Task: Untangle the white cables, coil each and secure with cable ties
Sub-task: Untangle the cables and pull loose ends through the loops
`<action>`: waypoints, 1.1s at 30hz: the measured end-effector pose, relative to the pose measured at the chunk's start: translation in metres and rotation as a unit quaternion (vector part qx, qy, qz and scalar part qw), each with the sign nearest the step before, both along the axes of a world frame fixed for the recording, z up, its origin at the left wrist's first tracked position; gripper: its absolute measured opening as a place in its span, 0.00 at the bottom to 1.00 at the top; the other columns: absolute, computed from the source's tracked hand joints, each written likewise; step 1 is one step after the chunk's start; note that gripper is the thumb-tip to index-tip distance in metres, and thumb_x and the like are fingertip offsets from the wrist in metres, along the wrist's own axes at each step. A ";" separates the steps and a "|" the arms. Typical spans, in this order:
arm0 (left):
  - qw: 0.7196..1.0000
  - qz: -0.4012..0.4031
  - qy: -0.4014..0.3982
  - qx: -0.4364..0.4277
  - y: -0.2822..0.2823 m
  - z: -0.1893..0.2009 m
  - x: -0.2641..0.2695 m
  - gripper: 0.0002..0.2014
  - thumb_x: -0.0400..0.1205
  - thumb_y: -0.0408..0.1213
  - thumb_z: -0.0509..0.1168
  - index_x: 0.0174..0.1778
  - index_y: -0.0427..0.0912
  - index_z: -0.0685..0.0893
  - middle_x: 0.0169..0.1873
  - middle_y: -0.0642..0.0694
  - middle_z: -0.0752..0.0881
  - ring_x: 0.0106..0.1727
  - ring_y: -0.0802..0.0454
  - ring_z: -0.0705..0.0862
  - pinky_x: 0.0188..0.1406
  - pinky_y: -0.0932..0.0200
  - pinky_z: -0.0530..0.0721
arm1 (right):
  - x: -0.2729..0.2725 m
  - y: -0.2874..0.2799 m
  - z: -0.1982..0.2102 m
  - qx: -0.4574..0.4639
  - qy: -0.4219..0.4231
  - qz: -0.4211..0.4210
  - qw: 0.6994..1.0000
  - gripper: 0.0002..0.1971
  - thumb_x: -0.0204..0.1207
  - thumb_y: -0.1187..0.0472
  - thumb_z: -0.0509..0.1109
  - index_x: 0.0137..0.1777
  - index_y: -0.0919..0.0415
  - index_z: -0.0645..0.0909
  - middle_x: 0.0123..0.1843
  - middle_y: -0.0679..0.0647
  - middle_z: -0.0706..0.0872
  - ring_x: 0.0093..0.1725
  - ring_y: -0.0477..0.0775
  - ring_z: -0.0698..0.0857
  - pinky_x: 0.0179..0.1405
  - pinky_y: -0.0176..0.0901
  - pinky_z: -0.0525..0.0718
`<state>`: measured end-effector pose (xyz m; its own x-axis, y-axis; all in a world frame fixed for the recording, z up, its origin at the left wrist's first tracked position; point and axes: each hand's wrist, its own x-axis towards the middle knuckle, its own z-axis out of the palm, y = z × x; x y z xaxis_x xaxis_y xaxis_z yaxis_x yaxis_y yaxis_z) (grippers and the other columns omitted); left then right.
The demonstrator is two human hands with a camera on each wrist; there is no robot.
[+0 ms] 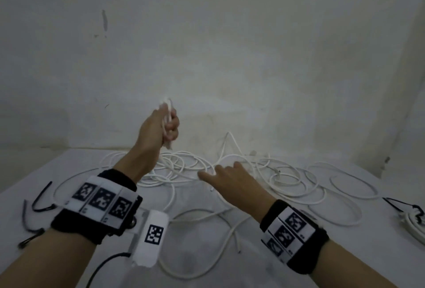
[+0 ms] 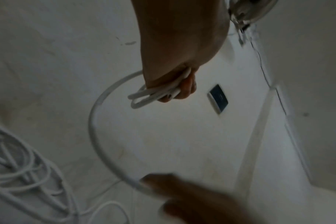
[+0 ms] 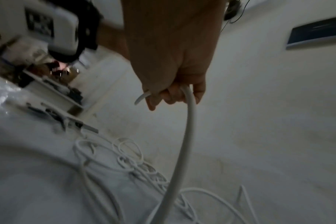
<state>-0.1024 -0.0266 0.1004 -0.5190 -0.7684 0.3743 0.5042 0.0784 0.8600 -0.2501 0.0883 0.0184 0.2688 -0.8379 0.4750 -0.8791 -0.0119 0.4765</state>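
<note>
A tangle of white cables (image 1: 184, 168) sprawls across the white table (image 1: 57, 163). My left hand (image 1: 169, 124) is raised above the tangle and grips a small bundle of folded cable loops (image 2: 150, 95). From that bundle a strand (image 2: 94, 121) arcs down to my right hand (image 1: 226, 174), which hovers low over the tangle's middle. In the right wrist view the right hand's fingers (image 3: 175, 92) curl round this white cable (image 3: 188, 121), whose short free end sticks out beside the thumb. Loose black cable ties (image 1: 41, 198) lie at the table's left.
A coiled white cable bound with a black tie (image 1: 411, 216) lies at the table's right edge. More cable loops (image 1: 333, 186) spread to the right. A bare wall (image 1: 207, 46) rises just behind the table. Another black tie (image 1: 30, 239) lies near the front left.
</note>
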 end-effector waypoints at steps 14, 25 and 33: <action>0.954 -0.144 -0.241 -0.106 0.057 -0.068 0.002 0.29 0.78 0.62 0.41 0.31 0.40 0.71 0.17 0.53 0.63 0.17 0.60 0.56 0.16 0.68 0.54 | 0.008 0.016 0.084 0.025 -0.250 0.055 0.966 0.12 0.77 0.46 0.66 0.41 0.53 0.77 0.29 0.43 0.76 0.29 0.45 0.74 0.30 0.46 0.72; 0.948 -0.318 0.012 -0.001 0.070 -0.025 0.024 0.20 0.67 0.57 0.74 0.23 0.49 0.75 0.12 0.59 0.65 0.10 0.66 0.60 0.14 0.67 0.55 | -0.031 -0.019 0.042 0.002 -0.477 0.050 0.877 0.08 0.85 0.53 0.58 0.43 0.47 0.73 0.35 0.51 0.81 0.33 0.51 0.80 0.35 0.49 0.77; 0.960 -0.212 0.184 -0.004 0.059 0.038 0.024 0.20 0.81 0.48 0.52 0.22 0.49 0.72 0.09 0.55 0.61 0.10 0.58 0.53 0.15 0.69 0.60 | -0.023 -0.023 0.001 0.033 -0.634 0.076 0.769 0.07 0.79 0.60 0.68 0.42 0.53 0.72 0.21 0.46 0.76 0.22 0.44 0.79 0.32 0.45 0.82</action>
<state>-0.0781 0.0326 0.1381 -0.6162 -0.5143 0.5965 0.7614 -0.1951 0.6183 -0.2735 0.0654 0.0191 -0.2777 -0.8760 0.3944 -0.6226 -0.1486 -0.7683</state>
